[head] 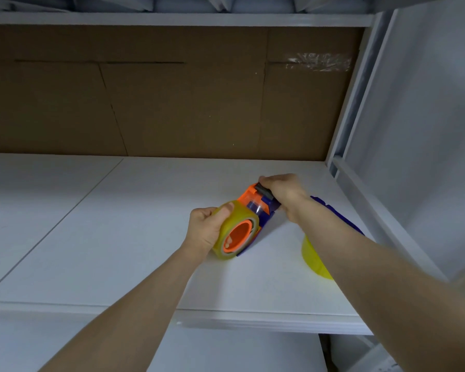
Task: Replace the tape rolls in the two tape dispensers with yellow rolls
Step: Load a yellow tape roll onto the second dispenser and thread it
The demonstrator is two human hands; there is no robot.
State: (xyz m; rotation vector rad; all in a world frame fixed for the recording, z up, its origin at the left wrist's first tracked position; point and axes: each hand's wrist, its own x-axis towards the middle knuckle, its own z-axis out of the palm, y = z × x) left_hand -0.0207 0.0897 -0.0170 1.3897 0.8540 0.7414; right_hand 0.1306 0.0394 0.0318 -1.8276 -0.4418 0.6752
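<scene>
Hands load a tape dispenser [255, 200] on a white shelf [118, 237]. The left hand [207, 229] curls round a yellow roll [236, 221], thumb on top. The right hand [285, 194] clamps the dispenser's far end, near the black roller. The roll sits over the orange hub [238, 236], which shows through its core, so this looks like the seating step for dispenser no. 1.

To do it well: push the roll square onto the hub till flush w/ the blue side plate, no tilt. Brace the body w/ the right hand so it doesn't skid. Check the loose end faces the roller before threading, and keep fingers off the cutter.

No box or bin is in view; the shelf bay, backed w/ cardboard [172, 103], holds everything. A second yellow roll [313, 260] stands on the shelf, partly hidden by the right forearm. A blue piece [336, 214] shows just beyond the arm, probably dispenser no. 2, though too little shows to be sure.
</scene>
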